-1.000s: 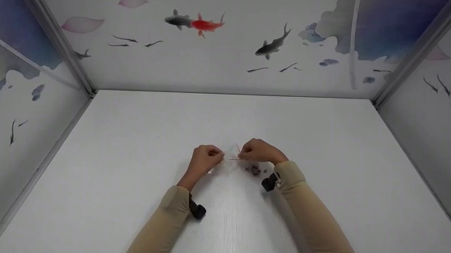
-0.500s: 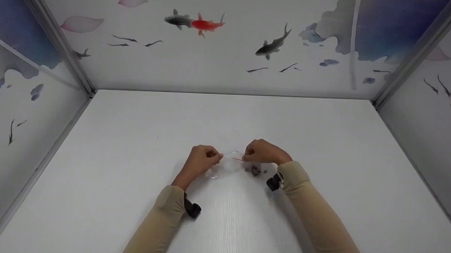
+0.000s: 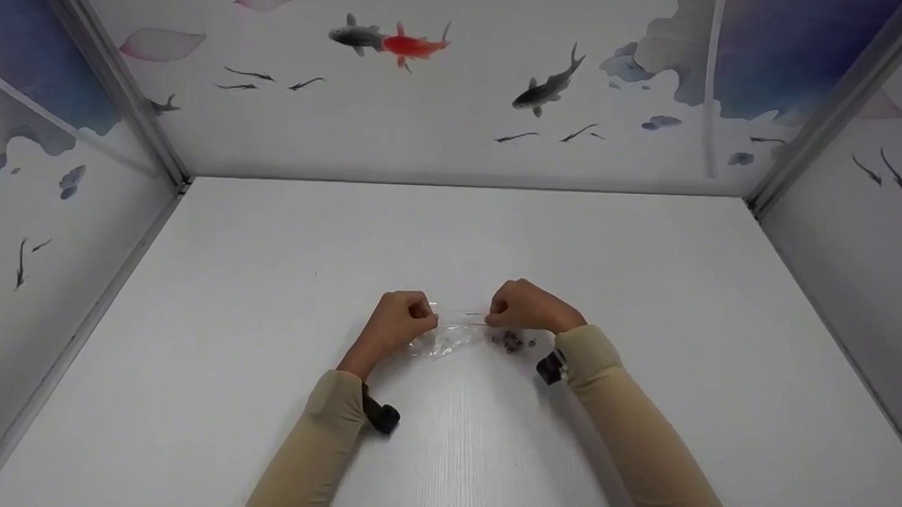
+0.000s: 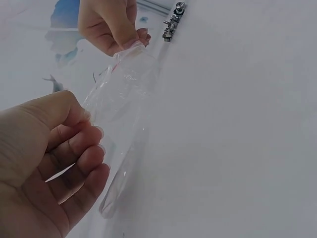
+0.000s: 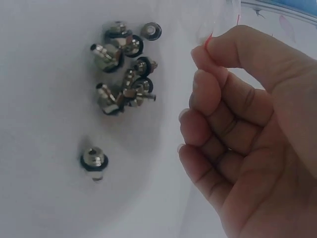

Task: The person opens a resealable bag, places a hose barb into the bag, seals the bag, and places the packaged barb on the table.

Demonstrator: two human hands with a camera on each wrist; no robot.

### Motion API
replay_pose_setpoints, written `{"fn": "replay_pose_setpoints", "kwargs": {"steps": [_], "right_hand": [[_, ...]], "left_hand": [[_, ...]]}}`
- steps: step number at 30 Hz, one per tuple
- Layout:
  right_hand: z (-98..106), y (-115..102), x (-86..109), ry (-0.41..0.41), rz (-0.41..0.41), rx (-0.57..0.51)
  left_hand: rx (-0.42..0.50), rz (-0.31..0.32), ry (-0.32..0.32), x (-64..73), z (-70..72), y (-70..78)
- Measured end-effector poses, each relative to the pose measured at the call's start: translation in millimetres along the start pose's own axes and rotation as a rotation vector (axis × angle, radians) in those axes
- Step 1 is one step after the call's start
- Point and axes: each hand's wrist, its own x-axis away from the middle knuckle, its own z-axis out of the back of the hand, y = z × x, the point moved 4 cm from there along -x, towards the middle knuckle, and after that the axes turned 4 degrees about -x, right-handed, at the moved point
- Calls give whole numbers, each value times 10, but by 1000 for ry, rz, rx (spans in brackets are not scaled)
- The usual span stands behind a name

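Note:
A clear plastic zip bag is stretched between both hands, close over the white table. My left hand pinches one end of its mouth between thumb and forefinger. The other end is pinched by my right hand, where a red zip line shows at the thumb. In the left wrist view the bag hangs loose and see-through, with nothing visible inside. Just below the right hand lies a small heap of metal hose fittings with black rings. One fitting lies apart from the heap in the right wrist view.
The white table is bounded by a back panel and side panels printed with fish and petals. A black wrist camera is strapped to the left wrist, another camera to the right.
The hands have drawn slightly apart, and the bag's mouth, earlier standing up in a peak, is now pulled flat and taut between them. The fittings have stayed in place.

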Motion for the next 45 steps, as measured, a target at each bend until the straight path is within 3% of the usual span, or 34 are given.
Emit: {"fn": "replay_pose_setpoints", "kwargs": {"steps": [4, 10, 16, 21, 28, 31, 36, 45], "right_hand": [[4, 26, 15, 9, 5, -28], [28, 30, 42, 20, 54, -40], [47, 16, 55, 25, 77, -55], [45, -8, 51, 38, 89, -60], [23, -37, 38, 51, 143, -77], [12, -46, 39, 53, 144, -71], [2, -51, 46, 54, 162, -82], [-21, -29, 42, 54, 175, -72]], "left_hand": [[9, 12, -18, -7, -13, -16], [59, -24, -37, 3, -36, -39], [99, -128, -16, 4, -61, -25], [110, -204, -58, -4, -118, 27], [194, -122, -157, 27, -215, 17], [204, -134, -172, 23, -249, -1], [168, -166, -157, 16, -293, -33], [145, -150, -122, 48, -323, -50]]}}
